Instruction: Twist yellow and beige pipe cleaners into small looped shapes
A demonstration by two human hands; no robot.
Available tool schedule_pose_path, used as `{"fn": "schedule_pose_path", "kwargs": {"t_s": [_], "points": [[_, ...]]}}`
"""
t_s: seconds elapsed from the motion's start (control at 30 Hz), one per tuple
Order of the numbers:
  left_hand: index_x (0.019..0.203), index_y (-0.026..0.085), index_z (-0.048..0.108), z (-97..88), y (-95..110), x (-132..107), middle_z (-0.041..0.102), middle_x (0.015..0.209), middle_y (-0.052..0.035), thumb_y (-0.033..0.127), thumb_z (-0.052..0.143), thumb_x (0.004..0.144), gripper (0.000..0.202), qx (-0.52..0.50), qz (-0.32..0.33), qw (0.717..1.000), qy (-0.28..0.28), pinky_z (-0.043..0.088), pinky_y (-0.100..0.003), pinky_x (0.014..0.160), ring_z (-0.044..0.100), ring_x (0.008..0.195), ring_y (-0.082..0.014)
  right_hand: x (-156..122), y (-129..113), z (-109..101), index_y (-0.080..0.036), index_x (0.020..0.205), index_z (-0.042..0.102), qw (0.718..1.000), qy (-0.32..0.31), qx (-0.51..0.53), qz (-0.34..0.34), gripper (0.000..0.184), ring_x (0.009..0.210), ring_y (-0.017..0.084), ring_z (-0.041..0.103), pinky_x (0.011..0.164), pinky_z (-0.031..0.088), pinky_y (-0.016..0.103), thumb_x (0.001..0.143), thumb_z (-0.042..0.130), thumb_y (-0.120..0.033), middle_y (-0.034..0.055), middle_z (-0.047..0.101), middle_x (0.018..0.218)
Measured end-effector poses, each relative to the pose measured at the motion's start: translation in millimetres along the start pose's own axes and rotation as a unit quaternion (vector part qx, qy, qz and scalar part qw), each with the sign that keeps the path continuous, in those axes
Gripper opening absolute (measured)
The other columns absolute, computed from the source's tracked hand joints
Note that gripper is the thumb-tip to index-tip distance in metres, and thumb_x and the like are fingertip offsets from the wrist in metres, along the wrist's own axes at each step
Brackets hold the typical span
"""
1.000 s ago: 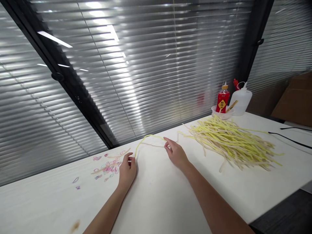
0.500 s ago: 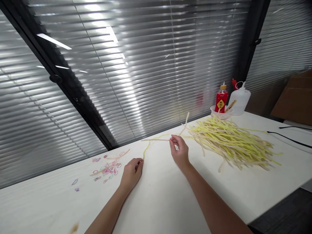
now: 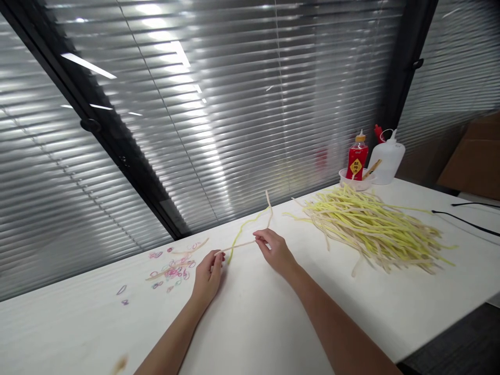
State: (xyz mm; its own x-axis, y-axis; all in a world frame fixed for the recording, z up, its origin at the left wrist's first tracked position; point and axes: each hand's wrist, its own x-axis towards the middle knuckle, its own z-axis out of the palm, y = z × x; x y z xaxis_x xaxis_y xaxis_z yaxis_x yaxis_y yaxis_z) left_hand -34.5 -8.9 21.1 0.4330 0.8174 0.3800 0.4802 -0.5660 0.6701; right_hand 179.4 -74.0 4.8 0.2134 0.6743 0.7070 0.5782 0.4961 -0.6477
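A beige pipe cleaner [image 3: 239, 245] stretches between my two hands, low over the white table. My left hand [image 3: 208, 274] is closed, with thumb and fingers pinching its left end. Further along, my right hand [image 3: 275, 251] pinches the same stem, and its free end bends upward beyond the fingers. A yellow pipe cleaner [image 3: 242, 227] lies on the table between the hands, its near end beside my left fingertips; whether they touch it I cannot tell. To the right of my right hand spreads a large loose pile of yellow and beige pipe cleaners [image 3: 371, 226].
Small coloured rubber bands [image 3: 174, 272] and a few tan strips lie scattered left of my left hand. A red bottle [image 3: 357, 160] in a shallow clear bowl [image 3: 344, 177] and a white squeeze bottle [image 3: 388, 159] stand at the back right. Window blinds [image 3: 242, 104] border the table.
My right hand has moved left and nearer, drawing the beige pipe cleaner to my left hand, which now grips its end. The yellow one no longer sits clearly in my left fingertips.
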Motion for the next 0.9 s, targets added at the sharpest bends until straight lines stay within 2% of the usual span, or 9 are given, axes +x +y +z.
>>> {"fn": "schedule_pose_path", "kwargs": {"t_s": [0.2,0.3,0.37,0.47,0.6,0.67,0.8,0.9], "points": [[0.072,0.019,0.052,-1.6,2.9,-2.9,0.056,0.068,-0.0014,0.037,0.029,0.092,0.035,0.016,0.019,1.0,0.003,0.042,-0.027,0.067,0.052,0.067,-0.0161,0.5,2.9,-0.8,-0.022,0.092,0.062,1.0,0.001,0.01,-0.029,0.023,0.086,0.016,0.06,0.078,0.051,0.03,0.088,0.042,-0.014,0.0046,0.062,0.089],[0.069,0.02,0.049,-0.9,0.4,-4.0,0.053,0.064,-0.0007,0.035,0.031,0.091,0.032,0.039,0.026,0.999,0.005,0.041,-0.026,0.065,0.051,0.065,-0.0158,-0.4,4.3,0.7,-0.023,0.089,0.064,1.0,0.0,0.002,-0.018,0.022,0.085,0.016,0.061,0.077,0.051,0.03,0.087,0.043,-0.015,0.0046,0.062,0.088],[0.072,0.02,0.051,0.1,-1.1,-4.6,0.055,0.066,-0.0011,0.033,0.034,0.09,0.028,0.044,0.045,0.998,0.013,0.042,-0.026,0.066,0.052,0.066,-0.0156,-0.2,3.4,1.0,-0.023,0.094,0.063,1.0,0.02,-0.005,0.011,0.021,0.081,0.015,0.061,0.072,0.052,0.028,0.086,0.044,-0.017,0.0053,0.062,0.092],[0.078,0.019,0.054,0.7,-1.5,-5.1,0.058,0.07,-0.0019,0.03,0.036,0.089,0.024,0.047,0.064,0.996,0.041,0.042,-0.026,0.067,0.054,0.068,-0.0155,2.8,1.2,-2.4,-0.022,0.103,0.061,0.993,0.092,-0.017,0.069,0.023,0.07,0.012,0.058,0.059,0.05,0.024,0.085,0.047,-0.023,0.0062,0.06,0.1],[0.079,0.02,0.055,-0.2,-0.5,-5.5,0.058,0.068,-0.0013,0.03,0.037,0.089,0.024,0.055,0.045,0.993,0.093,0.043,-0.025,0.065,0.054,0.065,-0.015,9.6,3.4,-15.0,-0.018,0.097,0.061,0.96,0.228,-0.028,0.163,0.023,0.06,0.011,0.053,0.054,0.046,0.023,0.083,0.051,-0.033,0.0042,0.06,0.085],[0.079,0.02,0.055,-0.5,-0.9,-5.6,0.057,0.068,-0.0009,0.031,0.036,0.09,0.024,0.055,0.029,0.992,0.11,0.042,-0.025,0.063,0.054,0.063,-0.0147,11.9,7.7,-23.1,-0.018,0.096,0.061,0.941,0.261,-0.036,0.213,0.026,0.058,0.012,0.051,0.056,0.046,0.025,0.082,0.052,-0.038,0.0034,0.06,0.08],[0.081,0.02,0.056,0.4,-3.9,-5.2,0.059,0.069,-0.001,0.032,0.036,0.09,0.025,0.054,0.022,0.99,0.126,0.042,-0.025,0.063,0.054,0.062,-0.0145,11.2,21.4,-33.9,-0.019,0.106,0.061,0.931,0.246,-0.094,0.254,0.036,0.056,0.012,0.049,0.063,0.045,0.03,0.078,0.053,-0.04,0.0062,0.062,0.093],[0.084,0.019,0.057,1.2,-5.5,-4.4,0.059,0.068,-0.0008,0.031,0.036,0.09,0.025,0.049,0.027,0.99,0.129,0.041,-0.025,0.061,0.053,0.061,-0.014,8.0,33.0,-32.3,-0.017,0.114,0.059,0.928,0.21,-0.094,0.293,0.045,0.053,0.013,0.051,0.061,0.044,0.031,0.079,0.049,-0.044,0.007,0.064,0.09]]}}
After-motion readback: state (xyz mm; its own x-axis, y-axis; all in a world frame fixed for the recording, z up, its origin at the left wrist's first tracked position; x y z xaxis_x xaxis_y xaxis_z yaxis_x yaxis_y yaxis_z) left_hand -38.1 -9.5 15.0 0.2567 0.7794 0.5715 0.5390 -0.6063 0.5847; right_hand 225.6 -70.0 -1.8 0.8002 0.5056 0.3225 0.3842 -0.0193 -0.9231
